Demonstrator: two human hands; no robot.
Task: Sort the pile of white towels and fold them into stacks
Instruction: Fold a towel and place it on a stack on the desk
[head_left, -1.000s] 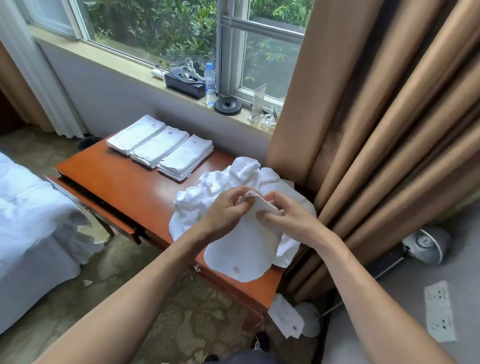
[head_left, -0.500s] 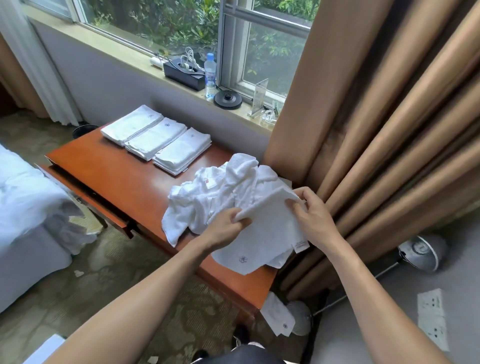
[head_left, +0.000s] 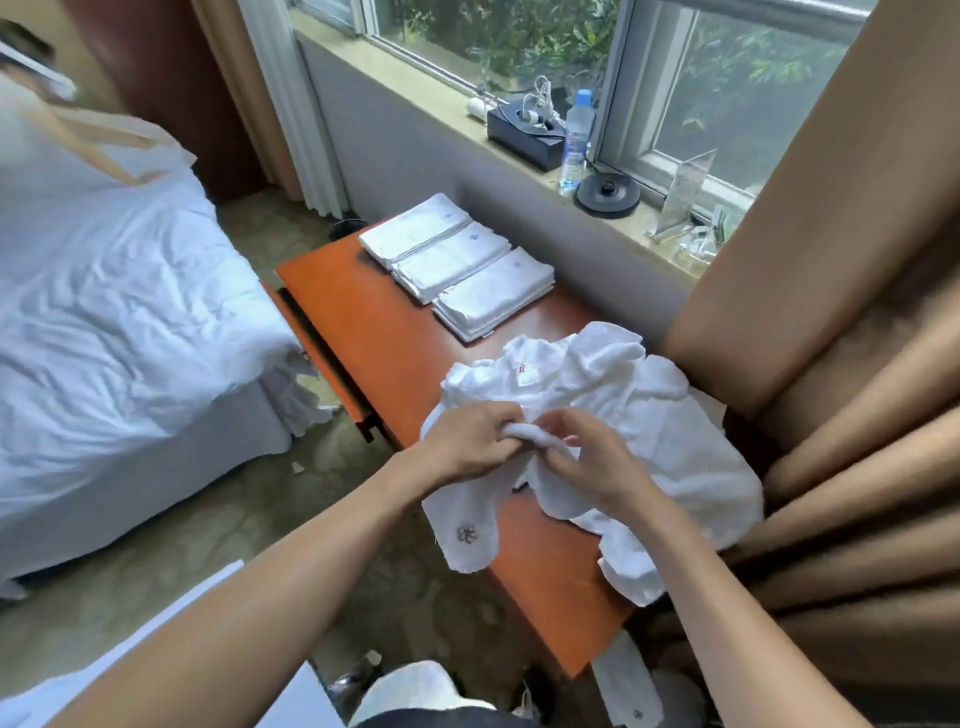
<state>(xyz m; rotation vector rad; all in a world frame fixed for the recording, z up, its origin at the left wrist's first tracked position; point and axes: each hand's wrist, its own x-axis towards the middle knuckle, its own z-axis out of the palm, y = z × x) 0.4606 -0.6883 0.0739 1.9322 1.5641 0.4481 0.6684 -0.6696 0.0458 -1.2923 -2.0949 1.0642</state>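
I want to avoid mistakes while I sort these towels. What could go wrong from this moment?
1. Part of the pile hangs over the near edge of the table; pulling the towel that the left hand and right hand grip could drag it down to the floor, where one fallen towel already lies.
2. The gripped towel is bunched, so the fold may come out uneven.
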